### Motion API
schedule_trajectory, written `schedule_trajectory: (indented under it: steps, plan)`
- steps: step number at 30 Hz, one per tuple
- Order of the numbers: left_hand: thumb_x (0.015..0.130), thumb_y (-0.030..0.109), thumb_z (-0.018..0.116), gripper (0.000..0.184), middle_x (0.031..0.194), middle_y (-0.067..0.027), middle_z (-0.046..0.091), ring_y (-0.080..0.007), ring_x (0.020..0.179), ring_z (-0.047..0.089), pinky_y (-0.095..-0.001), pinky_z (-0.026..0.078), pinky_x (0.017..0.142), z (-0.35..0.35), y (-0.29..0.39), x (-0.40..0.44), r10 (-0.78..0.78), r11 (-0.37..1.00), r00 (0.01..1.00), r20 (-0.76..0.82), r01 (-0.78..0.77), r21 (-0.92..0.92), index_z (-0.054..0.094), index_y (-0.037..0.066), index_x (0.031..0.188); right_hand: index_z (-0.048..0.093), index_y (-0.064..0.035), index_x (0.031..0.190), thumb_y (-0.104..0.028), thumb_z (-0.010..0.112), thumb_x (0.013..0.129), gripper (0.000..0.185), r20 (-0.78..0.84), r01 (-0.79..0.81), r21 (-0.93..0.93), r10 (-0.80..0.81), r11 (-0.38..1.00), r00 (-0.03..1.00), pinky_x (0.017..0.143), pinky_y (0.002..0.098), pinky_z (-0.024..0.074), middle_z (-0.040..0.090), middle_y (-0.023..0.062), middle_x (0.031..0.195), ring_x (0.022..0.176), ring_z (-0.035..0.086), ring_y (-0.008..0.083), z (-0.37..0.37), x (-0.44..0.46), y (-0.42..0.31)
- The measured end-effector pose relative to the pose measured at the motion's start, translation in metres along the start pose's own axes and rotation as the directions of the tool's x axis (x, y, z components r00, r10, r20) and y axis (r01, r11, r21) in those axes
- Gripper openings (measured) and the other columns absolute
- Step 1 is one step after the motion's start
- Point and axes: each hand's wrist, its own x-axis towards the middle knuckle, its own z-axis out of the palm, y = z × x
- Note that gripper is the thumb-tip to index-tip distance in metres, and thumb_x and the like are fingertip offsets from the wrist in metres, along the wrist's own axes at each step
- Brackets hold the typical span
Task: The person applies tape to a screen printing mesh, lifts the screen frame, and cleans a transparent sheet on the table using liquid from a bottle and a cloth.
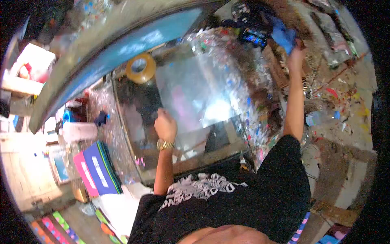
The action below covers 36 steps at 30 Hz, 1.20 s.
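My left hand (pixel 165 127), with a gold watch on its wrist, is closed at the left edge of a clear, shiny sheet (pixel 199 89). The sheet lies on a dark glass-like panel (pixel 136 110) in a frame. Whether the fingers pinch the sheet's edge is too small to tell. My right hand (pixel 296 57) is stretched out to the upper right, closed on a blue cloth-like piece (pixel 282 35); it is blurred. Beyond my left hand, a roll of yellowish tape (pixel 141 68) rests at the panel's far left corner.
A large curved board with a blue face (pixel 109 61) spans the upper left. Coloured scraps (pixel 256 110) cover the ground right of the panel. A clear bottle (pixel 317 118) lies farther right. Pink and blue folders (pixel 97 168) and a whitish container (pixel 80 131) are at left.
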Motion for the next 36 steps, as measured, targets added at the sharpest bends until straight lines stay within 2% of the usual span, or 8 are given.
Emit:
schedule_trajectory:
  steps: [4, 8, 13, 17, 20, 23, 27, 36]
  plan:
    - [0.1, 0.02, 0.046, 0.019, 0.073, -0.0287, 0.064, -0.0504, 0.073, 0.062, -0.0591, 0.046, 0.065, -0.001, 0.0, -0.004, 0.029, 0.999, 0.999, -0.017, -0.029, 0.03, 0.049, 0.001, 0.101, 0.061, -0.0004, 0.118, -0.025, 0.056, 0.095, 0.034, 0.406, -0.798, 0.517, 0.733, 0.309, 0.546, 0.093, 0.0384, 0.0494, 0.066, 0.0102, 0.115, 0.103, 0.064, 0.0231, -0.052, -0.113, -0.206]
    - [0.1, 0.018, 0.046, 0.019, 0.072, -0.0286, 0.064, -0.05, 0.071, 0.062, -0.0594, 0.045, 0.064, -0.016, 0.012, -0.003, 0.026, 1.0, 1.0, -0.009, -0.026, 0.009, 0.05, 0.0, 0.1, 0.061, 0.0011, 0.118, -0.014, 0.072, 0.084, 0.039, 0.838, -0.959, 0.006, 0.521, 0.283, 0.159, 0.086, 0.0362, 0.0537, 0.067, 0.0088, 0.109, 0.097, 0.065, 0.0186, -0.088, -0.217, -0.277]
    - [0.1, 0.018, 0.046, 0.019, 0.071, -0.0281, 0.063, -0.0488, 0.071, 0.062, -0.0587, 0.045, 0.063, -0.032, 0.025, -0.001, 0.079, 0.997, 0.995, -0.063, -0.081, -0.017, 0.051, 0.0, 0.098, 0.056, 0.0002, 0.123, -0.001, 0.07, 0.084, 0.042, 0.936, -0.911, -0.219, 0.19, -0.35, -0.298, 0.093, 0.0332, 0.0527, 0.064, 0.0089, 0.116, 0.102, 0.065, 0.0206, -0.056, -0.331, -0.337]
    - [0.1, 0.017, 0.048, 0.018, 0.07, -0.0277, 0.063, -0.048, 0.07, 0.063, -0.0574, 0.045, 0.06, -0.043, 0.035, -0.004, 0.099, 0.992, 0.989, -0.11, -0.108, -0.073, 0.051, 0.0, 0.096, 0.054, -0.0006, 0.124, 0.002, 0.066, 0.086, 0.04, 0.91, -0.789, -0.168, 0.216, -0.591, -0.355, 0.092, 0.0324, 0.0529, 0.062, 0.0085, 0.116, 0.103, 0.064, 0.0208, -0.007, -0.348, -0.348]
    - [0.1, 0.016, 0.048, 0.017, 0.069, -0.028, 0.062, -0.048, 0.068, 0.062, -0.0564, 0.045, 0.059, -0.044, 0.038, -0.005, 0.089, 0.985, 0.99, -0.112, -0.104, -0.137, 0.051, 0.0, 0.096, 0.054, -0.0004, 0.124, 0.003, 0.061, 0.088, 0.037, 0.92, -0.985, -0.074, 0.391, 0.158, -0.006, 0.093, 0.0333, 0.0527, 0.062, 0.0093, 0.116, 0.106, 0.062, 0.0197, 0.021, -0.355, -0.334]
    - [0.1, 0.016, 0.048, 0.017, 0.069, -0.0277, 0.062, -0.0483, 0.067, 0.062, -0.0558, 0.045, 0.058, -0.041, 0.034, -0.004, 0.097, 0.986, 0.988, -0.12, -0.111, -0.122, 0.051, 0.0, 0.096, 0.054, -0.0007, 0.125, -0.004, 0.06, 0.089, 0.036, 0.912, -0.941, 0.222, 0.287, 0.255, 0.293, 0.093, 0.0344, 0.0523, 0.063, 0.0082, 0.117, 0.106, 0.062, 0.0183, 0.038, -0.349, -0.324]
    - [0.1, 0.018, 0.049, 0.02, 0.066, -0.0232, 0.059, -0.0449, 0.063, 0.06, -0.0519, 0.042, 0.055, -0.038, 0.033, -0.005, 0.066, 0.976, 0.988, -0.142, -0.094, -0.198, 0.053, 0.002, 0.09, 0.06, -0.0058, 0.118, -0.03, 0.053, 0.096, 0.033, 0.935, -0.696, 0.198, 0.346, -0.69, -0.077, 0.081, 0.0365, 0.0572, 0.067, 0.0058, 0.103, 0.091, 0.066, 0.0218, 0.059, -0.332, -0.305]
    - [0.101, 0.018, 0.049, 0.021, 0.067, -0.0226, 0.059, -0.0433, 0.061, 0.059, -0.049, 0.042, 0.055, -0.044, 0.035, -0.004, 0.045, 0.972, 0.992, -0.116, -0.071, -0.226, 0.054, 0.001, 0.09, 0.06, -0.004, 0.118, -0.02, 0.061, 0.093, 0.03, 0.976, -0.908, 0.155, 0.203, -0.39, 0.08, 0.068, 0.0322, 0.0556, 0.068, 0.0073, 0.1, 0.091, 0.066, 0.0172, 0.085, -0.332, -0.306]
